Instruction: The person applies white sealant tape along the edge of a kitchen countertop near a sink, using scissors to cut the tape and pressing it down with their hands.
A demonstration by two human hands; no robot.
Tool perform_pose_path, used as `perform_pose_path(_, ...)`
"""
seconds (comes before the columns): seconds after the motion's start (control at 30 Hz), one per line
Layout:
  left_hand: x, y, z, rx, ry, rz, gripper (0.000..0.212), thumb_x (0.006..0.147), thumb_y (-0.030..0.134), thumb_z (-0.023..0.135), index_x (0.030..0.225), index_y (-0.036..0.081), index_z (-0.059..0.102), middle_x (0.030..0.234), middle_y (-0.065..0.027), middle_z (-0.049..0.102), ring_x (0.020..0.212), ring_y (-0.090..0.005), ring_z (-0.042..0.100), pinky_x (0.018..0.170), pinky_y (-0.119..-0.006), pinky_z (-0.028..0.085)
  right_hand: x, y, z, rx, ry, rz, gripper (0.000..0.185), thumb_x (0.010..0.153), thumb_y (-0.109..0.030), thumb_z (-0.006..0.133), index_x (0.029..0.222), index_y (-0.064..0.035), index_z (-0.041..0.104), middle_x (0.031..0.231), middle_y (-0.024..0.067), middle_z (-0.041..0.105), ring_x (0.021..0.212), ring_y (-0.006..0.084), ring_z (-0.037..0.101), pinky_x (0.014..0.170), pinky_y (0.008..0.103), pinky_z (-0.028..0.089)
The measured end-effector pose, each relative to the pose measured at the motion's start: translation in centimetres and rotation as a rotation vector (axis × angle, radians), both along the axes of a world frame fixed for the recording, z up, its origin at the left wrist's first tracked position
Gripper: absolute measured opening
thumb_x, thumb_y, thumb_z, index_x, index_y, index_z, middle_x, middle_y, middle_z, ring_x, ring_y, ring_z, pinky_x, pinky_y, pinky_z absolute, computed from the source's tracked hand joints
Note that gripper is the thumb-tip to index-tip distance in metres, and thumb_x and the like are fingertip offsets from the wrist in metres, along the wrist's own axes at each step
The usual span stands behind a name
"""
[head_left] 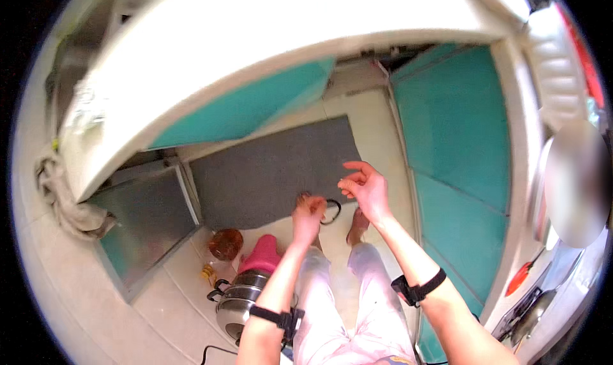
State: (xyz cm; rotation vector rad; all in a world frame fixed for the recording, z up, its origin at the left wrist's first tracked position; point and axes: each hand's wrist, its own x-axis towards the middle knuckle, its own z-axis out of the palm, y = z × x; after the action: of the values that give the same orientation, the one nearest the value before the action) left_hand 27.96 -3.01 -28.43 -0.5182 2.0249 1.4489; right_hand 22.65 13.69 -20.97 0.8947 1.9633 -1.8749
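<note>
My left hand [309,216] is raised over the floor, its fingers curled in. A thin black loop [339,212] sticks out from its fingers on the right; what the loop is made of cannot be told. To the right and a little farther forward is my right hand [368,190], the index finger partly stretched and the others bent towards the thumb. A tiny pale spot shows at its fingertips, too small to name. The two hands are apart. Each forearm wears a black strap with a small device. Beneath them lies a grey floor mat [268,168].
White counters curve around front and sides above teal cabinet doors [455,125]; a front door [249,106] stands ajar. Stacked steel pots [234,305], a pink plastic item [262,252] and a reddish-brown bowl [225,244] are lower left. A cloth [72,209] hangs at left.
</note>
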Motion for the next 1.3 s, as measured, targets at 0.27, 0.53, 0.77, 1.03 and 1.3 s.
perform_pose_path(0.27, -6.1, -4.3, 20.1, 0.294, 0.219, 0.283, 0.014, 0.093, 0.007, 0.062, 0.104, 0.001, 0.068, 0.083, 0.0003, 0.065, 0.072, -0.0067, 0.059, 0.067, -0.022, 0.050, -15.4, -6.7, 21.7, 0.227, 0.687, 0.284, 0.008, 0.078, -0.001, 0.070, 0.085, -0.0043, 0.071, 0.077, 0.0043, 0.069, 0.071, 0.0092, 0.062, 0.068, 0.0231, 0.049)
perform_pose_path(0.53, -19.0, -13.1, 29.0, 0.145, 0.610, 0.502, 0.019, 0.096, 0.009, 0.059, 0.110, 0.000, 0.067, 0.086, -0.0015, 0.065, 0.073, -0.0061, 0.056, 0.068, -0.021, 0.047, -22.7, -11.4, 23.8, 0.433, 0.485, 0.652, 0.018, 0.083, -0.007, 0.070, 0.102, -0.0067, 0.068, 0.077, 0.0038, 0.068, 0.071, 0.0112, 0.063, 0.068, 0.0259, 0.050)
perform_pose_path(0.77, -24.5, -15.5, 30.2, -0.644, 0.997, 0.260, 0.033, 0.081, 0.001, 0.063, 0.115, 0.002, 0.062, 0.125, -0.0139, 0.055, 0.120, -0.0340, 0.048, 0.103, -0.043, 0.038, -23.2, -13.8, 23.4, 0.904, 0.680, 0.862, 0.018, 0.072, -0.007, 0.071, 0.086, -0.0044, 0.060, 0.081, 0.0112, 0.065, 0.080, 0.0300, 0.063, 0.072, 0.0403, 0.051)
perform_pose_path(1.03, -14.6, -9.5, 31.7, -0.217, 0.805, 0.397, 0.026, 0.085, -0.006, 0.057, 0.109, 0.001, 0.063, 0.117, -0.0084, 0.058, 0.093, -0.0166, 0.061, 0.073, -0.026, 0.052, -22.8, -12.2, 22.2, 0.921, 0.834, 0.824, 0.018, 0.073, -0.007, 0.070, 0.082, -0.0007, 0.056, 0.090, 0.0150, 0.061, 0.087, 0.0335, 0.061, 0.074, 0.0449, 0.051)
perform_pose_path(1.3, -3.4, -5.5, 33.8, 0.096, 0.517, 0.575, 0.021, 0.091, 0.002, 0.058, 0.110, 0.002, 0.067, 0.103, -0.0048, 0.066, 0.081, -0.0112, 0.063, 0.070, -0.024, 0.052, -16.6, -10.5, 25.5, 0.203, 0.518, 0.787, 0.013, 0.076, -0.015, 0.075, 0.082, -0.0045, 0.070, 0.083, 0.0082, 0.060, 0.074, 0.0242, 0.058, 0.068, 0.0336, 0.048)
